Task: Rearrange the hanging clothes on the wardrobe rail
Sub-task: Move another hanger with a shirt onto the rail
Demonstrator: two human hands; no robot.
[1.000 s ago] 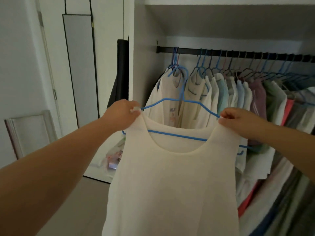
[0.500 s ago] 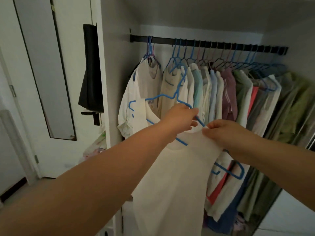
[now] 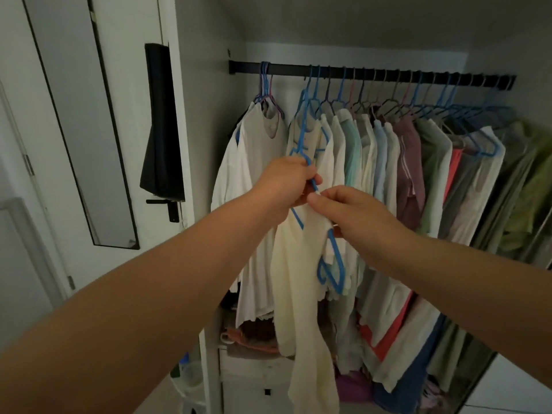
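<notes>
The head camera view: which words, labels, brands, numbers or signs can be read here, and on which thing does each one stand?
None can be read.
Cream sleeveless top on the tilted blue plastic hanger, held by the left hand and right hand: no print shows.
Clothes on the black wardrobe rail: no legible print or tags.
Black door handle and long wall mirror: no markings visible.

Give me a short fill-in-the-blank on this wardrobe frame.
1. The left hand grips a ___ plastic hanger.
2. The cream tank top hangs from the hanger, which is tilted and not yet on the black ___.
3. The right hand pinches the top's ___.

Missing: blue; rail; strap
</notes>
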